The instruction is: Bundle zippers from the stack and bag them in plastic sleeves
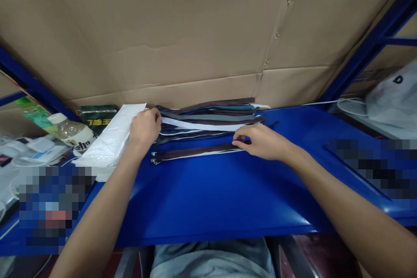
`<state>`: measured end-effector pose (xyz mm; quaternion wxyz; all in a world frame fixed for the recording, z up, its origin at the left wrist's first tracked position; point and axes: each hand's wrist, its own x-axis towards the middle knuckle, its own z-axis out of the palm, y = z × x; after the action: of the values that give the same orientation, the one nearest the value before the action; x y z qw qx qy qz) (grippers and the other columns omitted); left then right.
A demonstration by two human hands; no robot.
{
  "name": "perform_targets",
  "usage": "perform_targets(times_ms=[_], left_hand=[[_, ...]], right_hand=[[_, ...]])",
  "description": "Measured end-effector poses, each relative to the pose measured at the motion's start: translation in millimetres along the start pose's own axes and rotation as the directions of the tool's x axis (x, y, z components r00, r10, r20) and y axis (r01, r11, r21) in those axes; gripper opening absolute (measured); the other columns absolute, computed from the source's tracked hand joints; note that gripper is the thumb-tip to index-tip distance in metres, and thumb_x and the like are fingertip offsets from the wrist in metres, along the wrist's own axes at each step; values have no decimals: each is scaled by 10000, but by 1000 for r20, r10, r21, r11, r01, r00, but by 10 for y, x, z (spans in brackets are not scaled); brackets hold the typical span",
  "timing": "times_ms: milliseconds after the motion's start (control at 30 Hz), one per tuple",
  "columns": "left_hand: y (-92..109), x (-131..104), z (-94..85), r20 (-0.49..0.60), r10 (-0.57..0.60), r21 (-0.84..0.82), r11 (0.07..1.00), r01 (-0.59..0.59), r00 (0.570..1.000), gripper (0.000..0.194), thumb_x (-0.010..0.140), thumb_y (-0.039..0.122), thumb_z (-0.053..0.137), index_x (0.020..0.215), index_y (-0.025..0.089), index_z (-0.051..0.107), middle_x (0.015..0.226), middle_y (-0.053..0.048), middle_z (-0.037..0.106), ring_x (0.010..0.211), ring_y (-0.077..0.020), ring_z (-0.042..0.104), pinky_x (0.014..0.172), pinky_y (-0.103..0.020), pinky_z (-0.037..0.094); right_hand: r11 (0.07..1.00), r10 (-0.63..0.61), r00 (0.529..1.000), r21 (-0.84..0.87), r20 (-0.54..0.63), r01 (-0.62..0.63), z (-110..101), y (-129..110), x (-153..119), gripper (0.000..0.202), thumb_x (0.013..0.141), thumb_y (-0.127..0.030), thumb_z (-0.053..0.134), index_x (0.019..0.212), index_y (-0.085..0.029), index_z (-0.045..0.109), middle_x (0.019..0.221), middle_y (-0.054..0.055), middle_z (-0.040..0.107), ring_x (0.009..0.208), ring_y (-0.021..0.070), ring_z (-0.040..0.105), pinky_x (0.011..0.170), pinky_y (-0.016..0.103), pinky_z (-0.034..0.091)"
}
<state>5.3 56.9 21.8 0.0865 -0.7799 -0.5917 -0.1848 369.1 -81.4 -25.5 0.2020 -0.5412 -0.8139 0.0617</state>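
Note:
A pile of dark, grey and brown zipper strips (211, 110) lies along the back of the blue table (208, 200). Across its front runs a white strip (202, 126); my left hand (145, 128) is closed at its left end, fingertips pressed together. At the strip's right end is my right hand (260, 140), its thumb and fingers curled near each other; whether they grip the strip is hard to make out. Nearer to me lies a smaller bundle of dark brown and white strips (198, 152), its right end beneath my right hand.
White padded envelopes (109, 139) lie left of my left hand. Beyond them are a bottle (73, 132), a dark green box (97, 117) and white chargers with cables (35, 150). A cardboard wall (195, 30) closes the back. A plastic bag (395, 95) sits at right.

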Motion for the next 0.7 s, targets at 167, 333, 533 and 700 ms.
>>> perform_targets(times_ms=[167, 333, 533, 700], left_hand=[[321, -362, -117, -146, 174, -299, 931, -211, 974, 162, 1024, 283, 538, 1053, 217, 683, 981, -49, 785, 909, -215, 728, 875, -351, 553], [773, -679, -82, -176, 347, -539, 749, -385, 921, 123, 1032, 248, 574, 1023, 216, 692, 939, -19, 788, 869, -167, 740, 827, -306, 564], [1006, -872, -62, -132, 423, -690, 610, -389, 897, 115, 1043, 268, 604, 998, 221, 699, 927, -4, 794, 844, -151, 752, 738, -258, 562], [1023, -901, -48, -117, 436, -752, 549, -366, 893, 92, 1045, 248, 604, 1022, 221, 688, 959, -2, 800, 889, -150, 762, 788, -257, 573]], right_hand=[[993, -40, 993, 106, -112, 52, 101, -259, 26, 214, 1014, -369, 619, 1102, -234, 759, 1088, 65, 794, 943, 243, 724, 870, 383, 553], [925, 18, 988, 378, -157, 43, 281, -623, 66, 274, 1015, -462, 637, 1158, -263, 761, 1144, 46, 800, 937, 238, 740, 852, 374, 578], [802, 145, 970, 598, -193, -1, 355, -712, 70, 282, 1028, -478, 614, 1064, -271, 804, 1076, 23, 810, 962, 243, 741, 874, 382, 587], [745, 154, 974, 667, -164, -5, 418, -658, 82, 273, 1007, -472, 641, 1026, -241, 787, 1010, 37, 796, 900, 229, 729, 832, 373, 583]])
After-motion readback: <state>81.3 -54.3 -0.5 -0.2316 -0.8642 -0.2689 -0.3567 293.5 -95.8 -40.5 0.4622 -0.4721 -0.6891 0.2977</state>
